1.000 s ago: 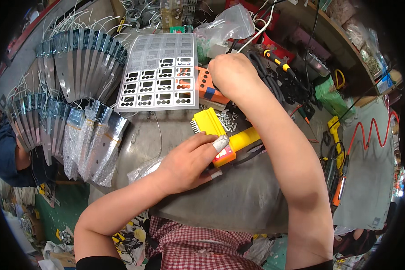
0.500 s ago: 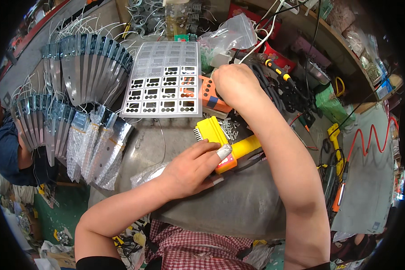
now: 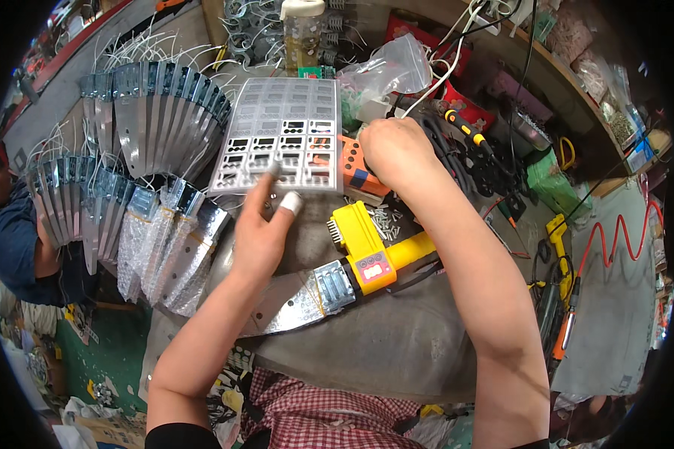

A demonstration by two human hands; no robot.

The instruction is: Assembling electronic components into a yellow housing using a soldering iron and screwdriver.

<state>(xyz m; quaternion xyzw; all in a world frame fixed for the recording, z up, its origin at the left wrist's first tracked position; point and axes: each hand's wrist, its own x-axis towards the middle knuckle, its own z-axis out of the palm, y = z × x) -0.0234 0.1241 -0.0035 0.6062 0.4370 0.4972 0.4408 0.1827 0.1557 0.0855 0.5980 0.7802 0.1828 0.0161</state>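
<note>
My left hand (image 3: 260, 232) is open, its fingers apart over the lower edge of a sheet of grey and black stickers (image 3: 256, 112). White tape wraps one of its fingertips. My right hand (image 3: 399, 150) is closed beside an orange plastic housing (image 3: 362, 178); its fingertips and whatever they hold are hidden. Below lies a yellow device (image 3: 358, 230) with a yellow handle (image 3: 412, 248) and a pink button panel (image 3: 374, 274). A flat metal blade (image 3: 292, 307) in clear wrap joins it at the left. Small screws (image 3: 384, 221) lie in a pile beside it.
Fanned metal blades with white wires (image 3: 161, 112) stand at the left, near bubble-wrapped ones (image 3: 157, 254). A clear plastic bag (image 3: 393, 63), a lidded jar (image 3: 302, 37) and a yellow-black screwdriver (image 3: 464, 127) lie farther back. Another person (image 3: 19, 247) sits at far left.
My left hand has left the yellow device and moved up and left to the sticker sheet, uncovering the pink panel and wrapped blade. My right hand stays by the orange housing.
</note>
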